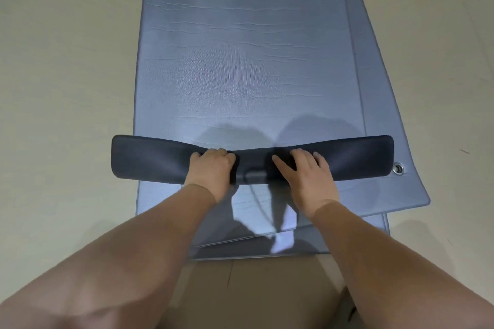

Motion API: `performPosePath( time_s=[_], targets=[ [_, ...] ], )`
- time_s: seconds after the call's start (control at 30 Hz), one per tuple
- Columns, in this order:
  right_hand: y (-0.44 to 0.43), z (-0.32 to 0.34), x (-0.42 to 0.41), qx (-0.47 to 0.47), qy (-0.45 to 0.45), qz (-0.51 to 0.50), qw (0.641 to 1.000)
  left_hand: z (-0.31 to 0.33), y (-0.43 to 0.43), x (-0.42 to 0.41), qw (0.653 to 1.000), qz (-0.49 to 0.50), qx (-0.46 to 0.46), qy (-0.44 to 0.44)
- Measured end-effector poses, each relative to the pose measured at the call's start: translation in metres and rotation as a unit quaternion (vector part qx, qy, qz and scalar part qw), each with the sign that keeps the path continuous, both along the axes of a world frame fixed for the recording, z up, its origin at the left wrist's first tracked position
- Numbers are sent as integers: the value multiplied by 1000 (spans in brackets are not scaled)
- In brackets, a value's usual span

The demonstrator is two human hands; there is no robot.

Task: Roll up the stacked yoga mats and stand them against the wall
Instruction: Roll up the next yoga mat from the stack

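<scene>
Blue-grey yoga mats lie stacked on the floor, running away from me. The top mat (246, 61) has its near end folded over into a dark roll (149, 159) that spans the mat's width. My left hand (211, 168) curls its fingers over the roll left of centre. My right hand (307, 171) presses on the roll right of centre, fingers spread and bent over it. Lower mats (379, 93) stick out at the right and at the near edge, and one corner carries a metal eyelet (398, 168).
A pale beige floor (66, 75) surrounds the mats on both sides. A brown cardboard-like patch (256, 288) lies on the floor just in front of the near mat edges, between my forearms. No wall is in view.
</scene>
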State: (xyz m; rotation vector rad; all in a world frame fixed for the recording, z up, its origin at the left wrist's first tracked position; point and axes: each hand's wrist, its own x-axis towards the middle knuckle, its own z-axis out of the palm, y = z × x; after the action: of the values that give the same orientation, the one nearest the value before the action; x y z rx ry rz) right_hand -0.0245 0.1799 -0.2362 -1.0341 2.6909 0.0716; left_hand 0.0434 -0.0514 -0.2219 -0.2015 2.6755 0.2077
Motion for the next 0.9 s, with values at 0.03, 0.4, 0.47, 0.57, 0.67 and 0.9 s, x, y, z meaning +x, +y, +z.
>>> performPosePath(
  time_s=[0.03,0.4,0.47,0.57,0.67,0.9],
  targets=[
    [1,1,0,9,-18,-2,1000,-1,0,-2,1000,6,5,-6],
    [-26,31,-38,101,-172,-10,980,10,-10,-6,998,31,40,-48],
    [-29,42,-46,95,-196,-11,976,19,-21,-12,990,38,122,-65],
    [-34,55,-56,100,-233,-15,967,32,-43,-21,970,34,209,-121],
    [-36,58,-58,107,-321,-27,941,35,-55,-26,941,58,258,-211],
    [-32,51,-51,50,-397,-75,913,17,-59,-14,923,92,280,-249]
  ],
)
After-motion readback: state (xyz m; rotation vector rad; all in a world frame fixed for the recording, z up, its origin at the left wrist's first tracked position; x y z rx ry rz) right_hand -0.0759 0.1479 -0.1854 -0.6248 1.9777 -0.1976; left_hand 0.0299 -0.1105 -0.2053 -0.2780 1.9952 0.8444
